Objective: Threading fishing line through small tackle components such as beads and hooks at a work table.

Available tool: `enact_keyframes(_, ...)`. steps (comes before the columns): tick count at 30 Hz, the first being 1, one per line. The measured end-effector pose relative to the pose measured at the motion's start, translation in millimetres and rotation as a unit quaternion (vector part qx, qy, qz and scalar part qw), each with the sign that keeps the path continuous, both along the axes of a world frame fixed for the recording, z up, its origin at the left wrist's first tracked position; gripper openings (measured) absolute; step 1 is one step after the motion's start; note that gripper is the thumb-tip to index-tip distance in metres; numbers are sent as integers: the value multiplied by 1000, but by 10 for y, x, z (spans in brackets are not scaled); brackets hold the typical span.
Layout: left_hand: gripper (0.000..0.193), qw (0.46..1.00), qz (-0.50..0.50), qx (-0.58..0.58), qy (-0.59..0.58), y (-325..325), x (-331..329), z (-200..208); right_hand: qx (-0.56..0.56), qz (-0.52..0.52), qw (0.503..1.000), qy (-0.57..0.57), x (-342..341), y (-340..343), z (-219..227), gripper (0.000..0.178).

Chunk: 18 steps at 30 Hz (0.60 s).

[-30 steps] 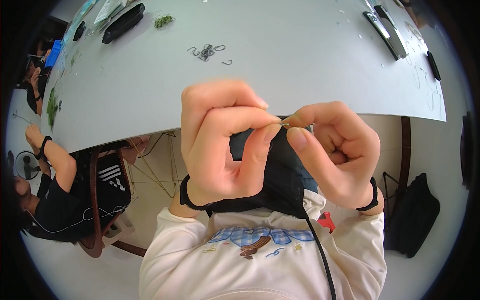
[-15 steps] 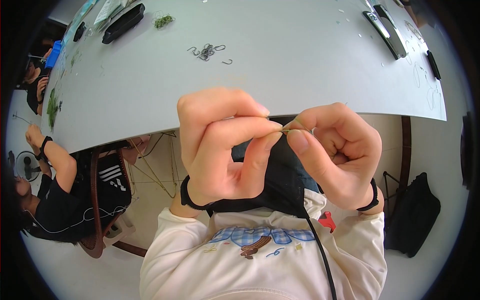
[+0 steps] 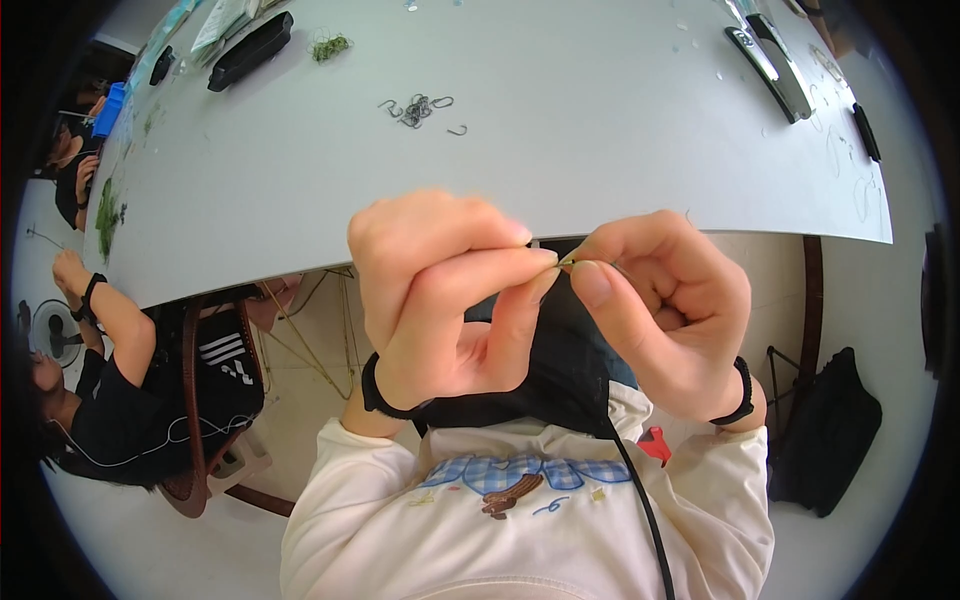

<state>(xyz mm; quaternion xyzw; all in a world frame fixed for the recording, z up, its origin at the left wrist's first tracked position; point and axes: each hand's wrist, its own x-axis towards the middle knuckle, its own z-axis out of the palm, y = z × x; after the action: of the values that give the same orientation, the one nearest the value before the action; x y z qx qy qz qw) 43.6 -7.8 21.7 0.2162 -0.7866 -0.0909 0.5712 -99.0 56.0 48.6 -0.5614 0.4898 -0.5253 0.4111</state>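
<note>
Above my lap, at the table's front edge, my two hands almost meet at the fingertips. My left hand [image 3: 430, 290] is closed, thumb and fingers pinched together; what it grips is too small and hidden to name. My right hand [image 3: 670, 300] pinches a thin green line [image 3: 567, 262] between thumb and index finger, and a short bit of it shows in the gap between the hands. Beyond them on the table lies a small pile of dark metal fish hooks [image 3: 418, 111], with a single hook [image 3: 457, 130] apart from it.
On the grey table [image 3: 600, 150] are a green line tangle [image 3: 330, 46], a black tray [image 3: 250, 52], a long silver-and-black tool [image 3: 775, 70] and a black pen [image 3: 866, 131]. At left sits a person in black [image 3: 130, 390]. A dark bag-like object [image 3: 830, 430] stands right.
Both hands have shifted slightly left, fingertips still together. The green loop that lay over my right index finger no longer shows there. The table things look the same.
</note>
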Motion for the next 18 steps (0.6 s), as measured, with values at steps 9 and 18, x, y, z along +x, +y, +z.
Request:
enact_keyframes(9,19,996,53,-78,1,-5,-7,-107,-37,-29,999,-3,66,47,-80,7)
enact_keyframes(18,21,991,69,-117,19,-58,-11,-154,-74,-37,996,41,75,31,-91,10)
